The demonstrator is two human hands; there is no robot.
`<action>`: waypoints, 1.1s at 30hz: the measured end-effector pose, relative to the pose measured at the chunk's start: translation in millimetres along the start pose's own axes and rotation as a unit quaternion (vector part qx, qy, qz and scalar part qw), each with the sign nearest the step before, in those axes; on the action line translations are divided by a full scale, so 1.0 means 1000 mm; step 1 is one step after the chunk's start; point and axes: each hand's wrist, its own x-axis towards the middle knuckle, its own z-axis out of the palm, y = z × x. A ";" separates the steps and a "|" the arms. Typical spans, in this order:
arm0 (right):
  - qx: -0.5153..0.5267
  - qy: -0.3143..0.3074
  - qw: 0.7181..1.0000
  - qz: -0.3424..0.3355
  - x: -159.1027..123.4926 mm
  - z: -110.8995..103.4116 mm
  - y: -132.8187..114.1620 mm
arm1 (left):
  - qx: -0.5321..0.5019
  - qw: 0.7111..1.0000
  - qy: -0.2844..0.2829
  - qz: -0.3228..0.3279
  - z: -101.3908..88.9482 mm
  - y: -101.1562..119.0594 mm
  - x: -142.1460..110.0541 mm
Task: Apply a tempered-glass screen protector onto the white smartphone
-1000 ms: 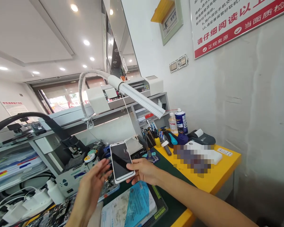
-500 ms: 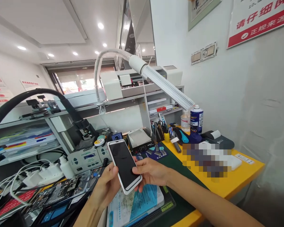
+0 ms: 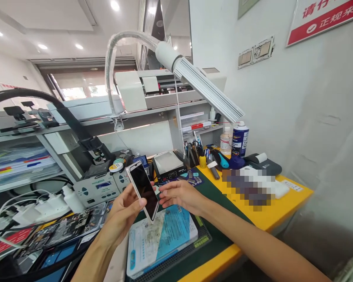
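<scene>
My left hand (image 3: 122, 213) grips a white-framed smartphone (image 3: 142, 189) with a dark screen, holding it tilted on edge above the bench. My right hand (image 3: 179, 194) hovers just right of the phone with fingers stretched out toward it, holding nothing. Below both hands lies a white and blue packet (image 3: 161, 239) on a dark ridged mat (image 3: 194, 248).
A gooseneck lamp (image 3: 207, 94) reaches over the yellow bench (image 3: 270, 219). A hot plate (image 3: 167, 162), a soldering station (image 3: 100, 188), tools, bottles (image 3: 239, 137) and a label printer (image 3: 260, 164) crowd the back. Cables, chargers and opened phones (image 3: 61, 231) lie at the left.
The phone has passed from both hands into my left hand alone and turned edge-on. My right hand has let go and opened. The view has shifted down and left.
</scene>
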 end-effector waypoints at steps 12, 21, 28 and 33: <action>0.039 -0.004 0.999 0.037 0.003 -0.006 -0.001 | 0.052 0.998 -0.031 -0.001 -0.005 -0.007 0.003; 0.061 -0.024 0.994 0.085 0.003 -0.007 -0.004 | 0.059 0.997 -0.056 0.005 -0.005 -0.010 0.004; 0.074 -0.031 0.990 0.116 0.001 -0.004 -0.009 | 0.043 0.998 -0.042 -0.007 -0.005 -0.009 0.003; 0.074 -0.028 0.989 0.122 0.001 -0.004 -0.009 | 0.047 0.999 -0.017 -0.005 0.002 -0.008 0.001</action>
